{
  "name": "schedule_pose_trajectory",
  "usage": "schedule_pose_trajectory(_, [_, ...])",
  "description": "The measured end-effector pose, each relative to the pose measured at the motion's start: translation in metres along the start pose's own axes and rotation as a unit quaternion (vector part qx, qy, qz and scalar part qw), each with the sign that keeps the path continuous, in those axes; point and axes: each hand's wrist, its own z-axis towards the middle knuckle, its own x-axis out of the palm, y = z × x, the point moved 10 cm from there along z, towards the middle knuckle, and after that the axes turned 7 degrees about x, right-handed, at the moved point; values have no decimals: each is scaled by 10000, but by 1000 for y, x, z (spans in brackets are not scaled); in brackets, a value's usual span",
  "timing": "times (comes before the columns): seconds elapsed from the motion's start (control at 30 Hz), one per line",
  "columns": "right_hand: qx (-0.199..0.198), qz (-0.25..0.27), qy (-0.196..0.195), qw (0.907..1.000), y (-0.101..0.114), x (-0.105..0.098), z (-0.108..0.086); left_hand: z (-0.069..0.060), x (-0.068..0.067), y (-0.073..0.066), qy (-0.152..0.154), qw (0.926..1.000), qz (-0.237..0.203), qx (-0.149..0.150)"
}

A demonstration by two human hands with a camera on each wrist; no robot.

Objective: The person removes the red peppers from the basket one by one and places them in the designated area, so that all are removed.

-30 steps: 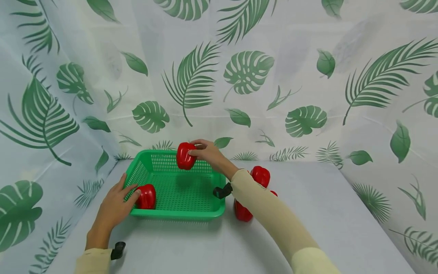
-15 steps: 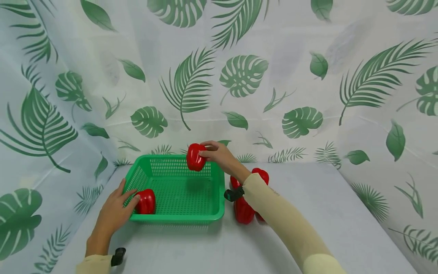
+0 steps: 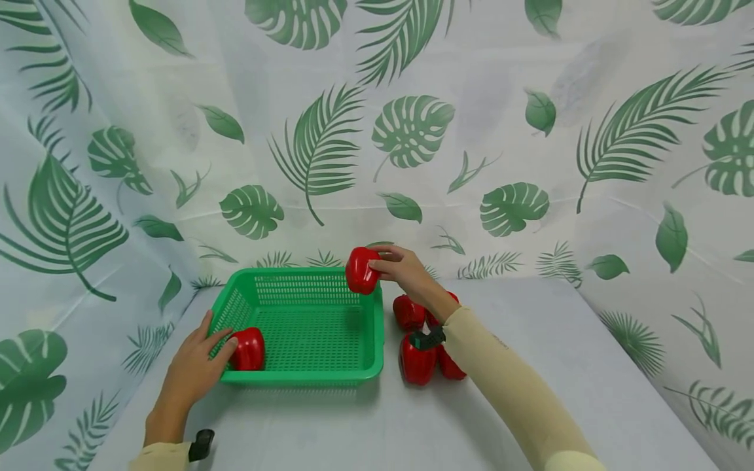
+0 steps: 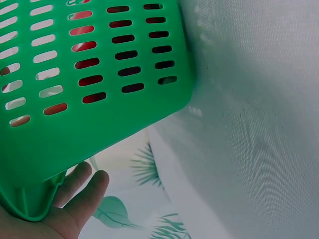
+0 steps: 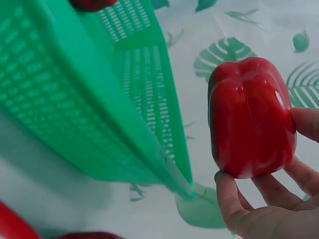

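Observation:
My right hand (image 3: 403, 267) holds a red bell pepper (image 3: 362, 270) by its side, raised at the back right corner of the green plastic basket (image 3: 294, 377). Fingertips pinch this pepper in the right wrist view, where it hangs apart from the basket's rim. My left hand (image 3: 193, 365) grips the basket's front left corner, some fingers outside the wall and the thumb reaching over the rim. Just inside that corner lies another red pepper (image 3: 247, 349), close to the thumb; whether they touch I cannot tell. The left wrist view shows two fingers (image 4: 89, 196) beyond the rim.
Several red peppers (image 3: 417, 361) sit grouped on the white table (image 3: 530, 340) right of the basket, partly hidden by my right forearm (image 3: 512, 386). A leaf-printed cloth (image 3: 436, 183) hangs behind and at both sides.
My right hand has carried its pepper rightward, from over the basket's back part to above its right rim. More of the peppers on the table now show. My left hand stays at the corner.

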Motion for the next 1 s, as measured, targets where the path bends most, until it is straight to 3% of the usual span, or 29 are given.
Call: schedule_pose_trajectory(1.0, [343, -75, -784, 9963, -28, -99, -59, 2, 2, 3, 253, 9996, 65, -84])
